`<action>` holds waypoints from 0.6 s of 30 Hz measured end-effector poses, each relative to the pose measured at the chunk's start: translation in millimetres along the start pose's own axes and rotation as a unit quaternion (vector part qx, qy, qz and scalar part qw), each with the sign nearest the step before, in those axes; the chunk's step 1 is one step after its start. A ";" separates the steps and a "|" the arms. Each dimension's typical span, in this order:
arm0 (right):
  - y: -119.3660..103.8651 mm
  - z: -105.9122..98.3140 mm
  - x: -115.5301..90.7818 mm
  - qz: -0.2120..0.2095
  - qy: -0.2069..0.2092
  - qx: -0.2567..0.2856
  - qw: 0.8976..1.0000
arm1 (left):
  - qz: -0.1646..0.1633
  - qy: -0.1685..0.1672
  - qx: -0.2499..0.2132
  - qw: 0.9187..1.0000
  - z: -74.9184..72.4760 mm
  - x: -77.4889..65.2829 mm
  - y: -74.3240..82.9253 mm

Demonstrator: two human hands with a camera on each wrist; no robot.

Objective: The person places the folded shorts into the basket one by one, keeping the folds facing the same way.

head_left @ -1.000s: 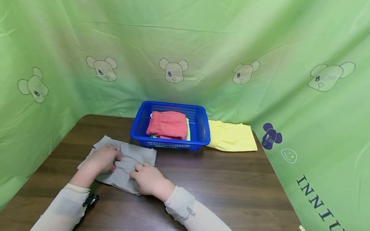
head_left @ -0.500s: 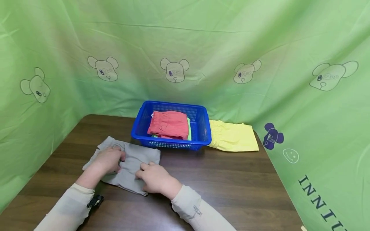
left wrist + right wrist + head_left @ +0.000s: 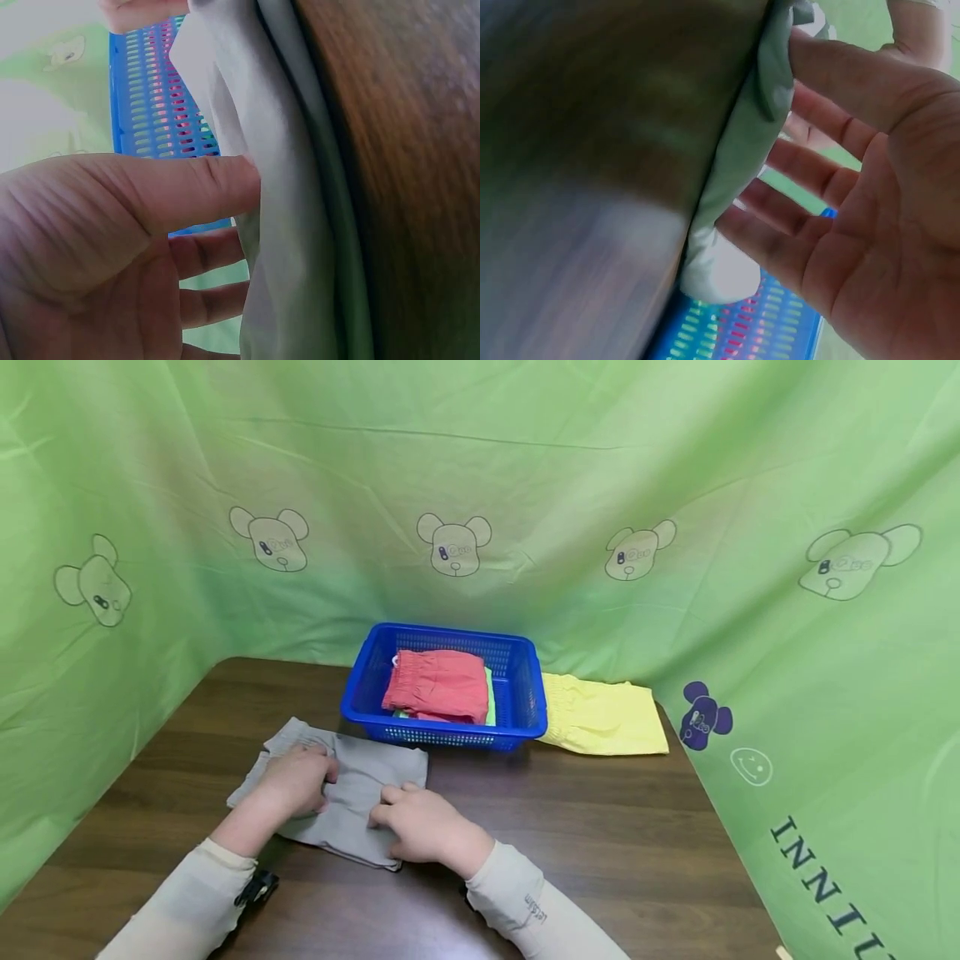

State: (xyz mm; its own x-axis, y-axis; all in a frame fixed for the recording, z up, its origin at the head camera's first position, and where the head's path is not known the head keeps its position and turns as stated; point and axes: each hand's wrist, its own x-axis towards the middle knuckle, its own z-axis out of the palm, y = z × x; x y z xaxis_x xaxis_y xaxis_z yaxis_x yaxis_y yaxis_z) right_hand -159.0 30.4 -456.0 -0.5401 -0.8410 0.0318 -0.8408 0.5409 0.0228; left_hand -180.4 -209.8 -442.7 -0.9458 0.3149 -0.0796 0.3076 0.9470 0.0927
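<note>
Folded grey pants (image 3: 351, 827) lie flat on the table at front left, with a gathered edge toward the left. My left hand (image 3: 295, 783) rests on their left half, thumb and fingers spread apart. On the right half, the fingertips of my right hand (image 3: 431, 828) press the cloth near its right edge. In the left wrist view, the thumb touches the grey cloth (image 3: 289, 187) and the other fingertips pass behind it. The right wrist view has fairly straight fingers against the cloth's edge (image 3: 739, 150).
A blue plastic basket (image 3: 442, 735) stands at the back, holding folded red pants (image 3: 442, 685) over a light green garment (image 3: 491, 697). Folded yellow pants (image 3: 607, 714) lie right of it. Green curtains (image 3: 525, 468) hang behind and beside the wooden table (image 3: 570, 835).
The grey pants have slid a little to the right across the table, with both hands moving along on them. Basket and yellow pants stay in place.
</note>
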 end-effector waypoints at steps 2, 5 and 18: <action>3.3 0.5 -2.5 -0.006 -0.003 0.000 1.000 | -0.007 -0.004 -0.005 1.000 0.3 0.6 2.0; 6.4 1.1 -3.8 -0.011 -0.009 0.004 1.000 | -0.018 -0.012 -0.013 1.000 0.1 1.2 3.2; 13.3 -2.7 -12.2 0.001 -0.027 0.009 1.000 | -0.012 0.003 -0.046 0.999 5.3 2.0 7.5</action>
State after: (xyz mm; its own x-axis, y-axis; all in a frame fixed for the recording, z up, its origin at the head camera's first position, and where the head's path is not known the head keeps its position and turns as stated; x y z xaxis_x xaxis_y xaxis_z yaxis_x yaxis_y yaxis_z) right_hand -163.5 47.8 -453.4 -0.5423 -0.8399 -0.0219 -0.8402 0.5423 0.0039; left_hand -179.4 -201.7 -447.4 -0.9536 0.2908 -0.0779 0.2732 0.9446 0.1817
